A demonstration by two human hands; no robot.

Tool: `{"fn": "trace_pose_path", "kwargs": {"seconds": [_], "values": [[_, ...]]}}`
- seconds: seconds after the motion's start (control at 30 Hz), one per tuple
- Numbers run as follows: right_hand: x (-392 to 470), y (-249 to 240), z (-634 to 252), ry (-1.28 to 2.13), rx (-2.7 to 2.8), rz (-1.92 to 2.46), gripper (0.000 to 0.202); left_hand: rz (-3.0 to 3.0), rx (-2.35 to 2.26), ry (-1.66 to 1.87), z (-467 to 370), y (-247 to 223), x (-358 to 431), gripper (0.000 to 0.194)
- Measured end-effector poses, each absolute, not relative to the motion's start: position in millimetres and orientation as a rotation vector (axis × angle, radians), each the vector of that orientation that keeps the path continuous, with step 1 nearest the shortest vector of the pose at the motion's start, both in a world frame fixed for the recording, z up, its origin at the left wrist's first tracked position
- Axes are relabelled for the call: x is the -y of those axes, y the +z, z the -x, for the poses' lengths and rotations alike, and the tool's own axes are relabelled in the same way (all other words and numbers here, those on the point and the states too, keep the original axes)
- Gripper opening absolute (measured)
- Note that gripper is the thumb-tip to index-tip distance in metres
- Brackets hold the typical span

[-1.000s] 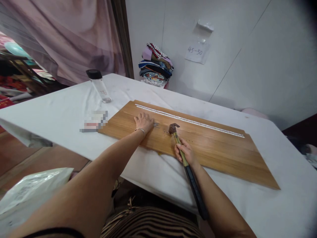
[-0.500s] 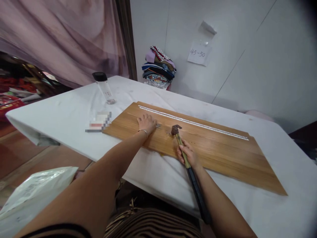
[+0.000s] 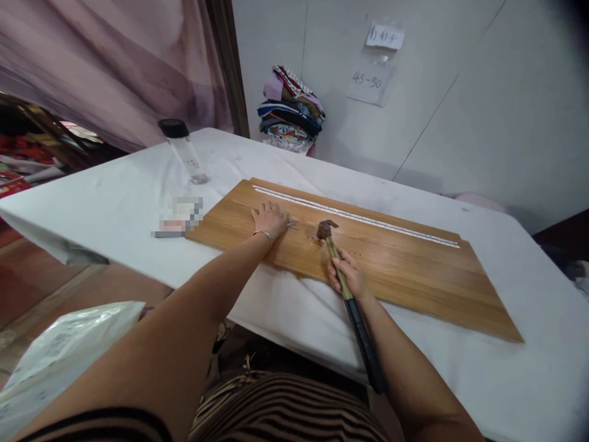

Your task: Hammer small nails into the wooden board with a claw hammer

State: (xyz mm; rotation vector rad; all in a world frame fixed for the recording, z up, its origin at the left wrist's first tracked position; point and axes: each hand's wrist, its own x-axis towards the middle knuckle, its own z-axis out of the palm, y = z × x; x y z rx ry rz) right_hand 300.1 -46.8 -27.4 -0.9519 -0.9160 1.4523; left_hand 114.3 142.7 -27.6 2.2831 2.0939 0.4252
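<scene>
Left hand point(image 3: 270, 221): I find it palm down on the board point(image 3: 405, 273), fingers parted, no grip evident; whether anything lies beneath the palm I cannot tell.
Nails point(image 3: 291, 224): loose cluster just right of the left hand, some ends seemingly under its edge. In my judgement a sideways sweep could scatter them, or a careless press prick a finger.
Right hand point(image 3: 354, 276): closed firmly around the hammer point(image 3: 354, 314), gripping it short.
Hammer head point(image 3: 324, 228): just beyond the right hand, near the nails; contact with the board I cannot confirm. I rate a stray blow as the chief hazard, the left hand being so near on that side.
Dark marks point(image 3: 354, 253): on the board, just beyond the right hand; too small for me to tell holes from nail heads.
White strips point(image 3: 353, 217): beyond both hands, along the board's far side.
Cloth point(image 3: 280, 310): between board and surface point(image 3: 115, 178); I judge its slack could let the board slide under a knock.
</scene>
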Motion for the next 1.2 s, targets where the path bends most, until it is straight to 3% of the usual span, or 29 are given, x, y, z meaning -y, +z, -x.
{"fn": "trace_pose_path", "kwargs": {"seconds": [1.2], "values": [[47.2, -28.4, -299.8, 1.458, 0.881, 0.935, 0.054, -2.270, -2.086, 0.411, -114.1, -26.7, -142.6, 0.049]]}}
